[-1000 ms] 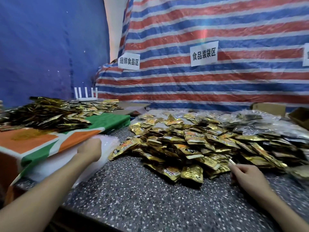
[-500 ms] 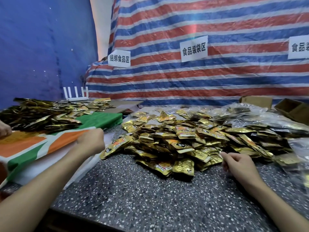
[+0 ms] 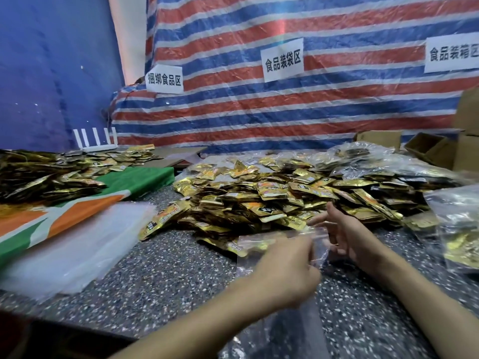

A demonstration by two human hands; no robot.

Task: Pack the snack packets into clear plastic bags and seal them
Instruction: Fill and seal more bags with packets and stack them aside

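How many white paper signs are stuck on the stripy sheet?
3. The left sign sits lowest, the middle sign is higher, and the right sign is cut off by the picture's edge. More may be hidden beyond it.

Speckled grey table (image 3: 160, 275) bears a heap of gold snack packets (image 3: 272, 200) and stacked clear bags (image 3: 72, 252)

Gold snack packets (image 3: 272, 200) lie in a loose heap. A clear plastic bag (image 3: 261, 248) hangs crumpled just in front of it. Empty bags (image 3: 77, 244) lie stacked at left, filled bags (image 3: 388, 161) behind at right.
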